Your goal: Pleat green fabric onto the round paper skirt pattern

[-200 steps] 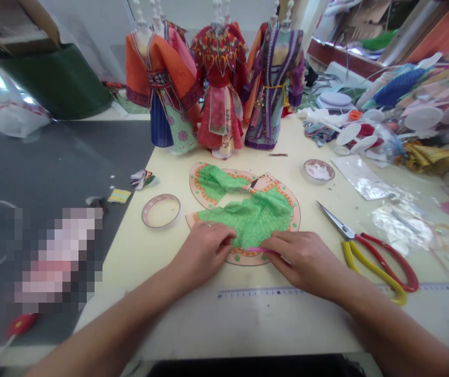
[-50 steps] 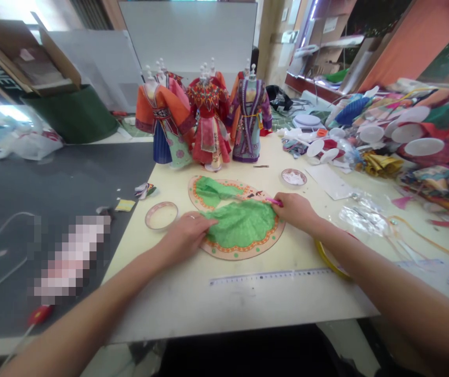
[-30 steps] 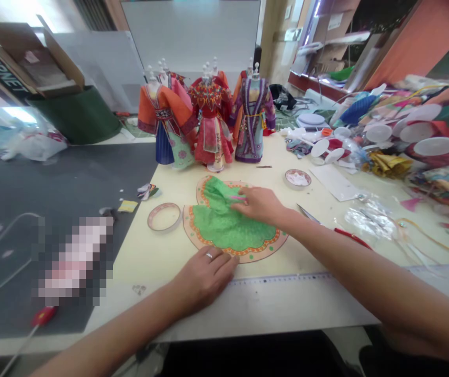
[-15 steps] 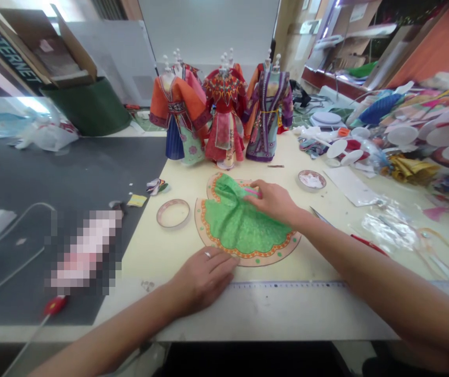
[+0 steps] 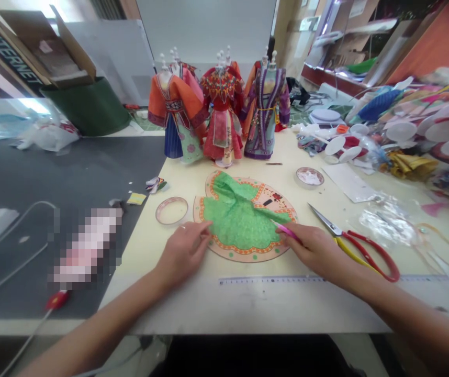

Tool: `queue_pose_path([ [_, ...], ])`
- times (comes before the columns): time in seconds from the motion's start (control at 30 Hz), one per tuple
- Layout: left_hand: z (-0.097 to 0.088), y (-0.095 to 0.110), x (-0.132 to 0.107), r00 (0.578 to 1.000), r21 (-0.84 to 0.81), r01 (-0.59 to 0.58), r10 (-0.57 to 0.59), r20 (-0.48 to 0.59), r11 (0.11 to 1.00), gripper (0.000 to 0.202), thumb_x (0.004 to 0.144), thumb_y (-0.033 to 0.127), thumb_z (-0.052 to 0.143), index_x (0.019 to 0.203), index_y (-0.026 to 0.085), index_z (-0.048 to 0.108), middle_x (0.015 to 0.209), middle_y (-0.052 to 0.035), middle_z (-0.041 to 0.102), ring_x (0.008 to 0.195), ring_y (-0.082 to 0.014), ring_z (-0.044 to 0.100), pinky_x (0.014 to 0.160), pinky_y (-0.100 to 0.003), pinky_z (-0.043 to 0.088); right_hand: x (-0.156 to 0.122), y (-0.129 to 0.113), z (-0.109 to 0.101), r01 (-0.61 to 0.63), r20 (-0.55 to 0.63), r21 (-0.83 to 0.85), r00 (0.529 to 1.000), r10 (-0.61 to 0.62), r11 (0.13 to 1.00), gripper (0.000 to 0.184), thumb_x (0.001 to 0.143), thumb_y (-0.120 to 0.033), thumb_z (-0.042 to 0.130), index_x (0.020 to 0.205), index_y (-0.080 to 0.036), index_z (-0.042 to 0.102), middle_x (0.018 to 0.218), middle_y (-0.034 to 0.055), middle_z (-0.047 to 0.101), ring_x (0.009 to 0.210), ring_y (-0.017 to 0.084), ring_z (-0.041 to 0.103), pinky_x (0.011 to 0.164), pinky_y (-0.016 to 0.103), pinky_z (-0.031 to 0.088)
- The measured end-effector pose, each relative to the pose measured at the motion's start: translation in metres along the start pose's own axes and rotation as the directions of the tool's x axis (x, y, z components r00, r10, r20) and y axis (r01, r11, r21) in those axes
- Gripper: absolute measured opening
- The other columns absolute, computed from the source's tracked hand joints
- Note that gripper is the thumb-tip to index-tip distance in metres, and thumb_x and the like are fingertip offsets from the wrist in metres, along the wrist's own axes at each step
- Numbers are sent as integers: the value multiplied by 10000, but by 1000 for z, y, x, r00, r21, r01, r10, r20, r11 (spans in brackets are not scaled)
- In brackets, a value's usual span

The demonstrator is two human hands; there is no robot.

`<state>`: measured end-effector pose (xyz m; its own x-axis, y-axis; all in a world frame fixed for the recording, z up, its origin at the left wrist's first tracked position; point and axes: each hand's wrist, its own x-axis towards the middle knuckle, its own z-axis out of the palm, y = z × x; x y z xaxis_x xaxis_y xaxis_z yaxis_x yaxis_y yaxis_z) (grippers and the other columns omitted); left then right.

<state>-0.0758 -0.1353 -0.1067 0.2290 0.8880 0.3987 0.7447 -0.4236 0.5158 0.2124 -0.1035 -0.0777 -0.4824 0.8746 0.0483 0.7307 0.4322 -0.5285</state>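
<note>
Right hand (image 5: 315, 250) grips a pink tool (image 5: 286, 230), left hand (image 5: 182, 250) slackly touches green cloth (image 5: 242, 228); dark strip (image 5: 9, 56) reads "INTERNET"

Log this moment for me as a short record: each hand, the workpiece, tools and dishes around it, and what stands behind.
Left hand: at the green fabric's left edge; grip unclear
Right hand: holds slim pink tool, pointing toward the fabric
Workpiece: wrinkled green fabric over a patterned piece, uncovered at upper right
Scissors: right of the workpiece, red and yellow handles
Ruler: on the near side
Left dish: contents unclear
Right dish: white material inside
Behind: miniature costumes on stands
</note>
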Motion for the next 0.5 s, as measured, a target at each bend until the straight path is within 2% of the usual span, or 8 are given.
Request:
queue_pose_path([
  [0.07,-4,7,7,979,-228,201,-202,20,953,210,806,251,557,996,172,604,848,-52,663,789,-179,605,757,-369,495,2,-5,-1,-22,-51,128,998,28,992,219,873,-341,429,780,-217,583,600,0,565,534,137,484,515,263,356],
  [0.13,-5,16,16,921,-454,380,-373,109,806,198,773,299,603,919,168,629,836,-46,678,771,-171,622,722,-334,508,7,-16,0,-23,-72,262,996,43,965,207,861,-347,456,780,-208,587,589,-7,545,518,123,460,483,248,340],
  [0.2,-3,25,24,868,-596,475,-456,196,647,202,736,311,646,872,162,639,821,-42,686,753,-160,627,698,-303,507,15,-28,4,-9,-89,362,995,44,932,207,856,-343,468,763,-195,579,598,-9,530,528,116,455,479,240,336],
  [0.3,3,33,33,840,-680,511,-473,265,526,192,711,303,673,834,158,646,769,-25,678,712,-133,612,678,-266,492,26,-41,12,5,-119,428,992,50,904,201,849,-335,478,762,-184,578,602,-12,515,541,112,452,490,236,341],
  [0.5,12,35,37,834,-686,532,-449,321,497,199,734,344,646,791,153,645,688,-7,633,654,-112,569,613,-233,462,38,-42,28,27,-175,458,983,60,889,179,843,-324,492,788,-182,585,589,-28,480,525,99,414,489,226,337],
])
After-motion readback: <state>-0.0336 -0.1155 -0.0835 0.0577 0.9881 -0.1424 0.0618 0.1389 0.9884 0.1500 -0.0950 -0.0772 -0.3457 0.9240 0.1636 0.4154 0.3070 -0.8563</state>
